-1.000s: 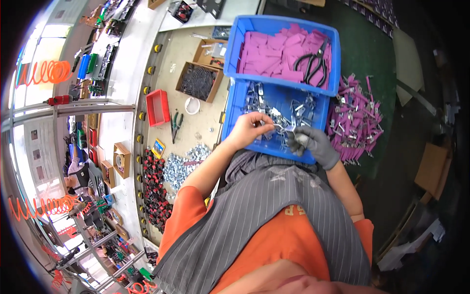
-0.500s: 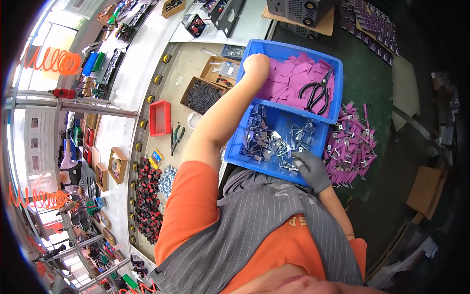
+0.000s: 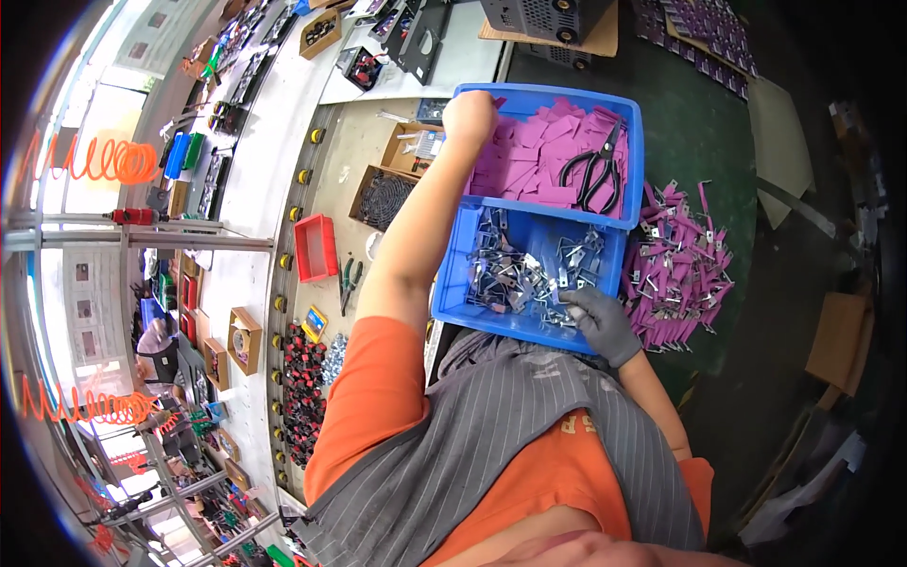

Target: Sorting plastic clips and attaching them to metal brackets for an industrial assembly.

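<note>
A blue two-part bin (image 3: 453,307) sits in front of me. Its far part holds purple sheets (image 3: 539,156) and black scissors (image 3: 593,170); its near part holds several small metal brackets (image 3: 515,279). My bare left hand (image 3: 470,115) reaches to the far left corner of the bin, fingers curled over the purple sheets; what it grips is hidden. My grey-gloved right hand (image 3: 600,319) rests in the near right corner of the bin with a metal bracket between its fingertips.
A heap of purple-wrapped brackets (image 3: 680,269) lies right of the bin on a green mat. To the left are a red tray (image 3: 316,248), pliers (image 3: 346,283), a cardboard box with a black fan grille (image 3: 383,198), red and black parts (image 3: 300,387) and shelves.
My left arm has stretched from the metal brackets in the near part out to the far left corner over the purple sheets. The gloved right hand has stayed in the near right corner.
</note>
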{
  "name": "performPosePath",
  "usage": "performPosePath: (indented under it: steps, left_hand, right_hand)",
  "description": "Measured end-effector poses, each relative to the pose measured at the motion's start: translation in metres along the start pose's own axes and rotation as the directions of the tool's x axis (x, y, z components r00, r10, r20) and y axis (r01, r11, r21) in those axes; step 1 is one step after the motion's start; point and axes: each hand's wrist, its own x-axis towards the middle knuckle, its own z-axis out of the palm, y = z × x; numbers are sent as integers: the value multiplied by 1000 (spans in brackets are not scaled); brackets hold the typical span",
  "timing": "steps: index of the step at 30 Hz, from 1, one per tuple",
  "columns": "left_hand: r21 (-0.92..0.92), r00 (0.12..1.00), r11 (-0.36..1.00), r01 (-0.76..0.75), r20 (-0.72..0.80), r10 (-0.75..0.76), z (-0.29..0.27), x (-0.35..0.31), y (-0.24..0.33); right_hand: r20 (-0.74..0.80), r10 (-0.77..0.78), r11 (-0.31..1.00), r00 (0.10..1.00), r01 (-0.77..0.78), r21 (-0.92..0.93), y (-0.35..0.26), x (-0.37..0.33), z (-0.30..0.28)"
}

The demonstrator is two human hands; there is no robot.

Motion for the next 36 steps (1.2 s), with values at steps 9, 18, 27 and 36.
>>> performPosePath:
  steps: [9, 18, 27, 36]
  left_hand:
    - [-896, 899, 84, 437, 439, 4, -38, -108, 20]
    - [-802, 994, 595, -53, 13, 106, -38, -189, 47]
    - [-524, 937, 785, -330, -85, 338, -48, -205, 60]
    - [-785, 739, 527, -325, 138, 660, -57, -207, 54]
  right_hand:
    - [74, 247, 831, 966, -251, 496, 5, -7, -4]
    - [-196, -138, 957, 971, 181, 226, -62, -7, -66]
    - [39, -314, 930, 949, 315, -190, -101, 4, -79]
    - [146, -178, 978, 973, 158, 138, -82, 8, -88]
